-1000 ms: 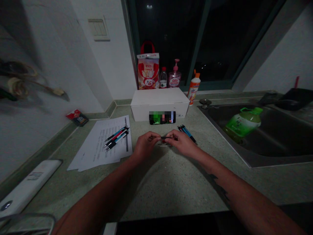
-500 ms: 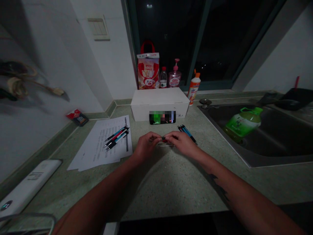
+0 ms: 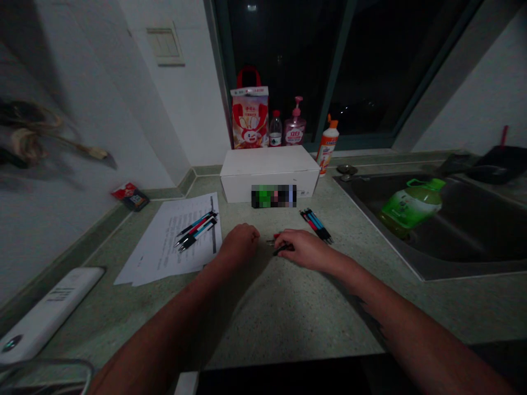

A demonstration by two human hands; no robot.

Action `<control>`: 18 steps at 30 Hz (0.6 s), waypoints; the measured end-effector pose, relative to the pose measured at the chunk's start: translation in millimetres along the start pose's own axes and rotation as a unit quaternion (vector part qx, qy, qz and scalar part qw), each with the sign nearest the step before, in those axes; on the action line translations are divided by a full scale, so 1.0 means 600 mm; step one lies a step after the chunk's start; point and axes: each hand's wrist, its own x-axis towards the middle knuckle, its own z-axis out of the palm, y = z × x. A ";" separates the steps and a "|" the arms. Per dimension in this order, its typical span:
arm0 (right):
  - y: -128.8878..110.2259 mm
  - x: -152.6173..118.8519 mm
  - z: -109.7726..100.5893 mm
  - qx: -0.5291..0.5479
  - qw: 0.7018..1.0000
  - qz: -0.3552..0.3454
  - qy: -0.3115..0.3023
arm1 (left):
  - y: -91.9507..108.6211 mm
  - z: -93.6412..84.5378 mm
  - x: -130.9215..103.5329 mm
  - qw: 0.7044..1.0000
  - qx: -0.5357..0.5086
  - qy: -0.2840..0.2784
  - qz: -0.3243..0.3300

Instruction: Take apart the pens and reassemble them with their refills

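Note:
My right hand (image 3: 302, 248) is closed in a pinch over the counter, with a short dark pen piece (image 3: 282, 249) sticking out from its fingers. Just beyond those fingertips lie small pen parts (image 3: 270, 241), one of them reddish and partly covered by the hand. My left hand (image 3: 241, 241) is curled shut to the left, apart from the right one; whatever its fingers may hold is hidden. Several pens (image 3: 316, 225) lie side by side to the right of my right hand. More pens (image 3: 196, 230) rest on printed sheets (image 3: 164, 241) left of my left hand.
Behind the hands a phone (image 3: 274, 196) leans against a white box (image 3: 269, 162). A pump bottle (image 3: 295, 129) and an orange-capped bottle (image 3: 327, 145) stand near the window. To the right is a sink (image 3: 453, 252) holding a green jug (image 3: 414, 206). A white device (image 3: 49, 312) lies left.
My hands have come apart from a shared pinch on a small dark piece. The left moved left and curled; the right moved slightly nearer, with the dark piece now showing beneath its fingers.

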 end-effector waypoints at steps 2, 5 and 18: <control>0.000 0.000 -0.002 -0.015 1.000 0.001 0.003 | 0.001 0.002 0.000 1.000 -0.018 0.006 -0.001; 0.002 0.002 -0.010 -0.007 0.998 0.007 0.056 | 0.008 0.002 0.002 0.997 -0.067 -0.014 -0.029; -0.006 0.005 -0.024 0.049 0.986 -0.029 0.157 | 0.036 0.006 -0.002 0.922 -0.367 -0.074 -0.102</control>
